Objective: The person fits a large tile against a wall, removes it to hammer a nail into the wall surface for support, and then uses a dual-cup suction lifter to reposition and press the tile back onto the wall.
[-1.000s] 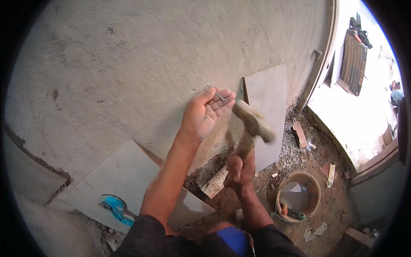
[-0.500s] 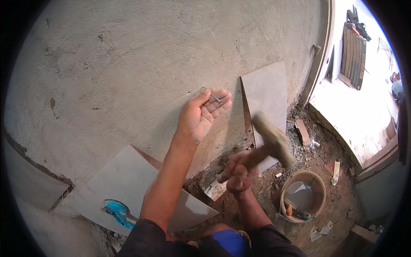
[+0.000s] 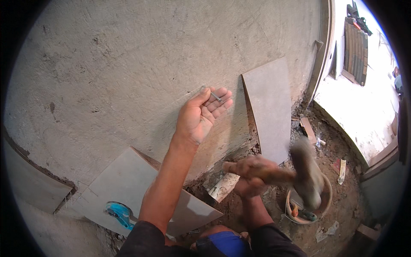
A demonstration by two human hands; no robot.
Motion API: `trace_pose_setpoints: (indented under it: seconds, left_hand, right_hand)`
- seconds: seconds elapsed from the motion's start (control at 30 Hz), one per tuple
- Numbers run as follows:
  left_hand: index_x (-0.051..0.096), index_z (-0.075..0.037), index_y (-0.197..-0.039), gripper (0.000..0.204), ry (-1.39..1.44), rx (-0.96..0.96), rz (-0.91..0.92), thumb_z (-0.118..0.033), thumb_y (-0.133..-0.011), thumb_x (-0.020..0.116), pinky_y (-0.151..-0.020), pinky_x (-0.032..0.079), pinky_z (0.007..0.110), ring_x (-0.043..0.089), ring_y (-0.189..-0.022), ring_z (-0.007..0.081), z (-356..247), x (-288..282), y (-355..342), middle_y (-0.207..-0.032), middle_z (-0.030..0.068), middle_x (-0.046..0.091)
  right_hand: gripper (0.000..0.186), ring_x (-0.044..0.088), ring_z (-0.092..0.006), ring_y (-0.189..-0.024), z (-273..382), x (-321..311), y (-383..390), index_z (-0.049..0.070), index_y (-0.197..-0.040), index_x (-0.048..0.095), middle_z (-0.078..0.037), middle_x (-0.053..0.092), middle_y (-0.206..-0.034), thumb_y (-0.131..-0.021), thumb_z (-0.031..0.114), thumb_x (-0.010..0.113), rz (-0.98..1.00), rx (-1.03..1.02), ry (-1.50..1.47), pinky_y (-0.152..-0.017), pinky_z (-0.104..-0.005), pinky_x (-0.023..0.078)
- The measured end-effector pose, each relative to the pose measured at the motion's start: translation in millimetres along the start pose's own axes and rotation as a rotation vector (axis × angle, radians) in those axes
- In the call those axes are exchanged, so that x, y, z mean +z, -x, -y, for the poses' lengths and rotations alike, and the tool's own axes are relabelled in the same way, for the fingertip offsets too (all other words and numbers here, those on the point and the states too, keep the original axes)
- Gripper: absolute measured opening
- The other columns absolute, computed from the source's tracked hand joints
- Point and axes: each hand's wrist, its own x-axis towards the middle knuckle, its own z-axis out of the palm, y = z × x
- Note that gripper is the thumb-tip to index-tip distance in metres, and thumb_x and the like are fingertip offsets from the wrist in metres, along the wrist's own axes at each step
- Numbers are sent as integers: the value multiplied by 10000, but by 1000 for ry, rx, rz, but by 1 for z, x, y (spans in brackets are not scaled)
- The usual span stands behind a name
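Observation:
My left hand (image 3: 198,118) is raised in front of the rough plastered wall (image 3: 128,73), palm up. Its thumb and fingers pinch a metal nail (image 3: 216,97), whose tip end points toward the wall; the fingers partly cover it. Lower and to the right, my right hand (image 3: 253,174) is wrapped around the wooden handle of a hammer (image 3: 307,173). The heavy hammer head is smeared by motion and hangs over the bucket, well apart from the nail.
Tiles lean against the wall: a tall one (image 3: 269,107) right of the nail, a large one (image 3: 115,184) at lower left bearing a turquoise tool (image 3: 119,213). A bucket (image 3: 326,201) with water and tools stands on rubble-strewn ground. A doorway (image 3: 342,115) opens at right.
The hammer has swung right and downward, away from the nail, and now covers part of the bucket. My left hand has kept its place with the nail.

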Motion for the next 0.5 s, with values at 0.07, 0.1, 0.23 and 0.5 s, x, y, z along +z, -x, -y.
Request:
trace_pose_setpoints:
  seconds: [0.07, 0.1, 0.23, 0.5]
  left_hand:
    - [550, -1, -1046, 175, -3, 2, 3, -159, -1012, 484, -1017, 493, 479, 621, -1119, 322, 1, -2, 1, -1078, 199, 650]
    - [553, 2, -1040, 175, 1, -2, 27, -156, -1012, 483, -1024, 490, 483, 622, -1117, 324, 1, 2, -2, -1074, 200, 651]
    - [557, 7, -1032, 178, -41, 19, 13, -152, -1012, 478, -1036, 485, 492, 627, -1110, 326, 4, -4, -2, -1068, 203, 655]
    - [556, 10, -1046, 193, -22, 19, 17, -158, -1018, 465, -1020, 495, 476, 623, -1111, 314, 3, -1, -3, -1068, 194, 654]
  right_hand:
    - [288, 535, -173, -660, -1, 8, -6, 49, -1062, 570, -44, 577, -765, -919, 298, 555, 74, -236, 176, -566, -355, 455]
    - [279, 530, -161, -653, -6, 0, -13, 53, -1052, 567, -39, 576, -762, -925, 301, 555, 196, -416, 631, -552, -354, 451]
    - [294, 531, -189, -568, -23, 1, -8, 21, -1033, 553, -60, 562, -693, -916, 288, 589, 76, 320, 623, -530, -343, 449]
    - [268, 548, -183, -556, -5, 7, -13, 0, -934, 588, -115, 614, -721, -887, 261, 626, -55, -82, 30, -581, -357, 491]
